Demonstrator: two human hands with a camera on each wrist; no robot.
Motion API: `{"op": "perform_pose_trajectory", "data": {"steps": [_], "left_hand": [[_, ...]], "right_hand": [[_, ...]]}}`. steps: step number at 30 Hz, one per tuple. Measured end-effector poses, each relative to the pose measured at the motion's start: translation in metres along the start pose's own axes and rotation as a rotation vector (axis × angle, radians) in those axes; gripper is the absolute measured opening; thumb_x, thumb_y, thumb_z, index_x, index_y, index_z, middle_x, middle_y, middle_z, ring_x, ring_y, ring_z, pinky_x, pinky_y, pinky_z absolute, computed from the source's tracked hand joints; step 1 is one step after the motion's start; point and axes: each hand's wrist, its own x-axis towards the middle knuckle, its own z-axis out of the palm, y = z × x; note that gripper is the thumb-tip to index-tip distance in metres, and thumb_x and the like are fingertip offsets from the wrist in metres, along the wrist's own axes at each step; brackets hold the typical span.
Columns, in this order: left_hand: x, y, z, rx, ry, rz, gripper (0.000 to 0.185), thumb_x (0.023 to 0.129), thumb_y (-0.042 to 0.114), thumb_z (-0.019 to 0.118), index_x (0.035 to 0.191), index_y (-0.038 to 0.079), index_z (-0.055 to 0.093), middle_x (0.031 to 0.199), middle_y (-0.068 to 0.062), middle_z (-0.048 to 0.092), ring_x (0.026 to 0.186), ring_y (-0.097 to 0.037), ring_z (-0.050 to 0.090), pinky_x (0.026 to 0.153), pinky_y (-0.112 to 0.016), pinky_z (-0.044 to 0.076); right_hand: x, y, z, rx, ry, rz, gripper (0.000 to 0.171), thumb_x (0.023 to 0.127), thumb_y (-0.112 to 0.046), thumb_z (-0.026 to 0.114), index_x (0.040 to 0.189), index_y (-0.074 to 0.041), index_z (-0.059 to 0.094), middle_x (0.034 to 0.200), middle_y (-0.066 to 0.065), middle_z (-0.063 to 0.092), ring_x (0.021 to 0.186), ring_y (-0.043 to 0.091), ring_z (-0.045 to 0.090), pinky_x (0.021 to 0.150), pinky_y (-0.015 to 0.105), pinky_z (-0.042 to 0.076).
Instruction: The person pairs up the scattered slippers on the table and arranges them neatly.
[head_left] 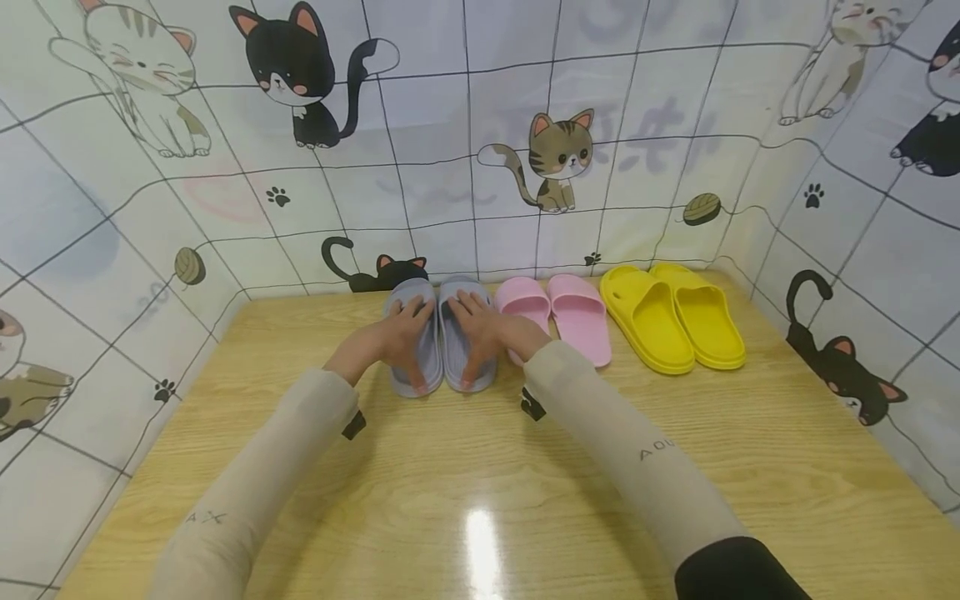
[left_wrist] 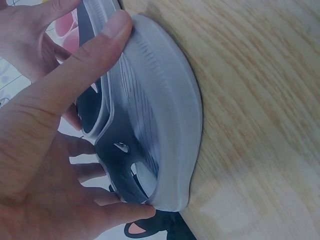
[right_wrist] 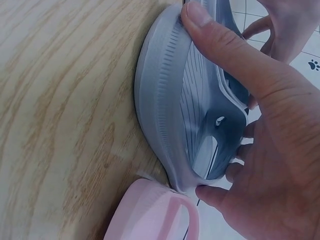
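1. Hands met over a pair of grey slippers (head_left: 441, 337) at the back of a wooden worktop (head_left: 480, 500), close to the rear wall.
2. The person's left hand (head_left: 401, 333) lay on top of the left grey slipper (head_left: 417, 346); the left wrist view showed the thumb hooked over that slipper's outer edge and the fingers (left_wrist: 95, 172) spread along the inner side, so the hand gripped it.
3. The right hand (head_left: 487, 329) covered the right grey slipper (head_left: 467, 342) in the same way; the right wrist view showed the thumb pressed on the sole's rim and the fingers (right_wrist: 235, 172) curled along the far side of the strap.
4. The two grey slippers stood side by side and touching, toes toward the wall, soles flat on the worktop.
5. A pair of pink slippers (head_left: 558, 315) sat just beside the grey pair on the right, the nearest pink one touching or almost touching the right grey slipper, as the right wrist view showed at its lower edge.
6. A pair of yellow slippers (head_left: 675, 317) stood further right, near the pink pair but apart from it.
7. Both arms wore beige sleeves (head_left: 637, 458) with small lettering.
8. Cat-patterned tile sheeting (head_left: 480, 125) lined the walls around the worktop on three sides.
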Motion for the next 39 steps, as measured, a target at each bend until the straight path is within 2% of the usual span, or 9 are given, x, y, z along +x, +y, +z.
{"op": "perform_pose_trajectory", "data": {"steps": [10,28,35,39], "left_hand": [[0.005,0.004,0.001,0.007,0.003,-0.011,0.154,0.059,0.055,0.098,0.165,0.0,0.001,0.171,-0.029,-0.001,0.152,-0.063,0.006,0.124,-0.068,0.021],[0.005,0.005,0.005,0.004,-0.003,-0.051,0.155,0.059,0.056,0.098,0.165,0.002,-0.002,0.172,-0.027,-0.005,0.153,-0.063,0.002,0.123,-0.069,0.023],[0.006,0.007,0.005,0.004,-0.031,-0.06,0.154,0.061,0.058,0.096,0.166,0.004,-0.003,0.172,-0.025,-0.008,0.155,-0.059,0.0,0.124,-0.068,0.022],[0.008,0.01,0.005,0.018,-0.037,-0.07,0.155,0.06,0.059,0.096,0.166,0.006,-0.004,0.173,-0.023,-0.009,0.156,-0.057,-0.002,0.123,-0.069,0.021]], "right_hand": [[-0.001,0.003,-0.001,0.029,-0.016,0.016,0.147,0.071,-0.061,0.089,0.165,-0.005,-0.009,0.173,0.021,-0.012,0.161,0.041,-0.007,0.132,0.051,0.009],[0.001,-0.001,0.001,-0.001,-0.009,0.015,0.148,0.069,-0.062,0.089,0.165,-0.005,-0.008,0.173,0.022,-0.011,0.161,0.043,-0.005,0.131,0.054,0.011],[-0.002,-0.007,0.003,-0.022,-0.024,0.097,0.151,0.067,-0.064,0.09,0.166,-0.01,-0.01,0.171,0.021,-0.019,0.16,0.044,-0.01,0.131,0.056,0.009],[-0.007,-0.012,0.004,-0.066,0.013,0.144,0.15,0.064,-0.064,0.091,0.167,-0.016,-0.006,0.17,0.023,-0.022,0.16,0.043,-0.01,0.131,0.056,0.01]]}}
